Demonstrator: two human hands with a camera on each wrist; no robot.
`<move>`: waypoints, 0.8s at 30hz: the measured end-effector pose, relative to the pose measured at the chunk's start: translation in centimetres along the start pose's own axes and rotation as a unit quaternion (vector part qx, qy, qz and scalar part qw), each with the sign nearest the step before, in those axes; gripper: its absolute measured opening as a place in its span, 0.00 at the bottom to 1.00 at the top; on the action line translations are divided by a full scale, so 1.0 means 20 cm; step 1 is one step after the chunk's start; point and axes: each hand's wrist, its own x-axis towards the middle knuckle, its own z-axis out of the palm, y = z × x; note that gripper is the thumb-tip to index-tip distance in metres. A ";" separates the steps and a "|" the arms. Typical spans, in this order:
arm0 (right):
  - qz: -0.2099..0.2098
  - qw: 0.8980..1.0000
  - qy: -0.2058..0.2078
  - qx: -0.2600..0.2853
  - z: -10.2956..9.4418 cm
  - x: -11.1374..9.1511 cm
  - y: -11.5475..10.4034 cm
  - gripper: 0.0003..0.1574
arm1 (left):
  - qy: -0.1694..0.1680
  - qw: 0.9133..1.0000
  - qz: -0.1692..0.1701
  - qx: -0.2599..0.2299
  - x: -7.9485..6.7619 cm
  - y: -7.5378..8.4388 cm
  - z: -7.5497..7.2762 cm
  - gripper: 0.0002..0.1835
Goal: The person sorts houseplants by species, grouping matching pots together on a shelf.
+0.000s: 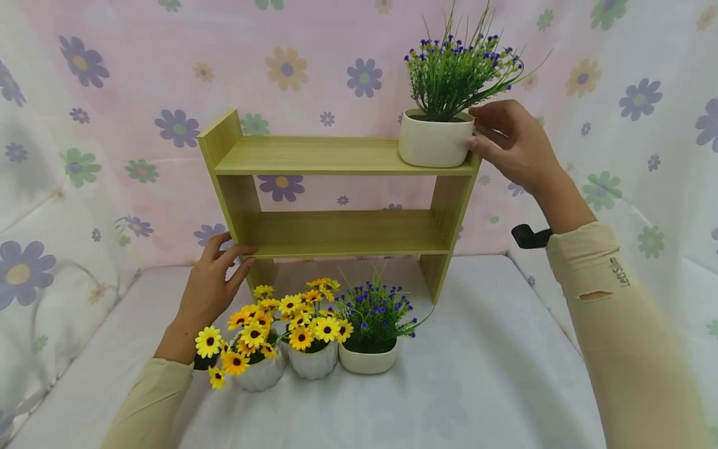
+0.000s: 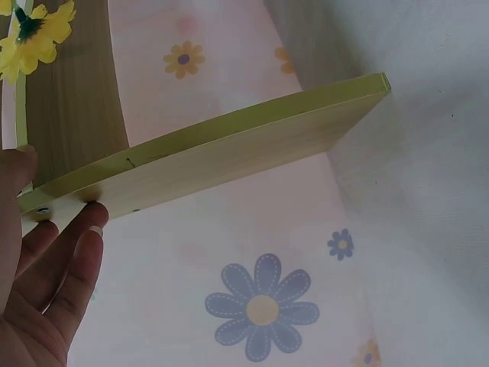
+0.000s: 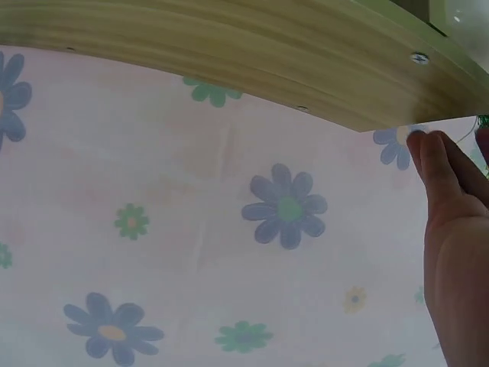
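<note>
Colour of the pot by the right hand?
The pot is plain off-white, best seen in the head view.

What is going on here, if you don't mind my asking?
A person's right hand holds a white pot of purple flowers by its right end, at the right end of the top board of a wooden shelf. The left hand grips the shelf's left side panel. In front, on the white-covered table, two pots of yellow flowers and another pot of purple flowers stand in a row.
</note>
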 end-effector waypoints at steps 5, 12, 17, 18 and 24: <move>-0.108 0.992 0.048 0.032 0.05 -0.21 0.00 0.35 | -0.004 1.000 -0.004 -0.003 0.00 0.00 0.00 0.17; -0.204 0.973 0.072 0.073 0.15 -0.45 0.05 0.31 | 0.003 1.000 0.002 -0.003 0.01 0.00 0.00 0.16; -0.238 0.966 0.049 0.084 0.27 -0.58 0.08 0.26 | 0.001 1.000 -0.001 -0.008 0.01 0.00 -0.01 0.16; -0.237 0.967 0.040 0.080 0.30 -0.61 0.08 0.25 | 0.001 1.000 -0.001 -0.009 0.01 0.00 -0.01 0.17; -0.199 0.977 -0.026 0.072 0.50 -0.75 0.21 0.25 | 0.000 1.000 0.003 -0.002 0.00 0.00 0.00 0.16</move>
